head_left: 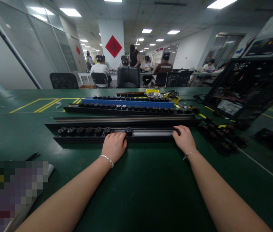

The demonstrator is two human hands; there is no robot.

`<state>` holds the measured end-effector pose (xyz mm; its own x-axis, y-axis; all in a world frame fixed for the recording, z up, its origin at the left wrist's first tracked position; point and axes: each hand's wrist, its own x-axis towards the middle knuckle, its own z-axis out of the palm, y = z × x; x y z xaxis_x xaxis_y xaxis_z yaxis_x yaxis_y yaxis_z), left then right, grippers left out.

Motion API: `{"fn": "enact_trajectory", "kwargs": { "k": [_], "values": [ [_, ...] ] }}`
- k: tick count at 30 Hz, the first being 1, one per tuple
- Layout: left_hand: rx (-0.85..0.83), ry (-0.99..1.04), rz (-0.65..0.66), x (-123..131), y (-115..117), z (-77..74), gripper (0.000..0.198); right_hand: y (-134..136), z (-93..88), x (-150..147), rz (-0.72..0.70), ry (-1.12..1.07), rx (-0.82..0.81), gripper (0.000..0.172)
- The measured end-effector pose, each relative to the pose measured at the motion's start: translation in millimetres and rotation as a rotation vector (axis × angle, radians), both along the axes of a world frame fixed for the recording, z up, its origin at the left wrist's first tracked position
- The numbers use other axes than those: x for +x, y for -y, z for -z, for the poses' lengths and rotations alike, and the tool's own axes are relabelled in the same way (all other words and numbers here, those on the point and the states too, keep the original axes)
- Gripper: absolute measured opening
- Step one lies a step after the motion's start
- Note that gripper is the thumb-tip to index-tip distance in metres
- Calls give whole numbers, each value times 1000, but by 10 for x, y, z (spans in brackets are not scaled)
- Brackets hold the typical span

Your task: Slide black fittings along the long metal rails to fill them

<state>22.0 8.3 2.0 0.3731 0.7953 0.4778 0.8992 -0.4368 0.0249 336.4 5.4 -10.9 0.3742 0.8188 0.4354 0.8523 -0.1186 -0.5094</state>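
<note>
A long black track rail (151, 139) lies crosswise on the green table in front of me. Several round black socket modules (89, 131) sit in its left half, and one more socket module (128, 130) stands apart beside my left fingers. Bare silvery channel shows to the right of it. My left hand (114, 146) is closed over the rail's near edge around the middle, its fingertips partly hidden in the channel. My right hand (185, 139) grips the rail's right end with thumb and fingers curled; whether a small part is also between them cannot be seen.
Behind lie another black rail (127, 124), a blue rail (131, 102) and a black rail with modules (107, 108). Loose black modules (221, 137) pile up at right, near an open black computer case (238, 87). Several people sit at far tables.
</note>
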Motion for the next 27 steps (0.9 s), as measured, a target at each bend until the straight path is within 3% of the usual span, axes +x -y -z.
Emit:
{"fn": "enact_trajectory", "kwargs": {
  "k": [14, 27],
  "values": [
    [1, 34, 45, 17, -7, 34, 31, 12, -23, -1, 3, -12, -42, 40],
    [-51, 53, 112, 29, -2, 65, 38, -66, 110, 95, -60, 28, 99, 38]
  ]
}}
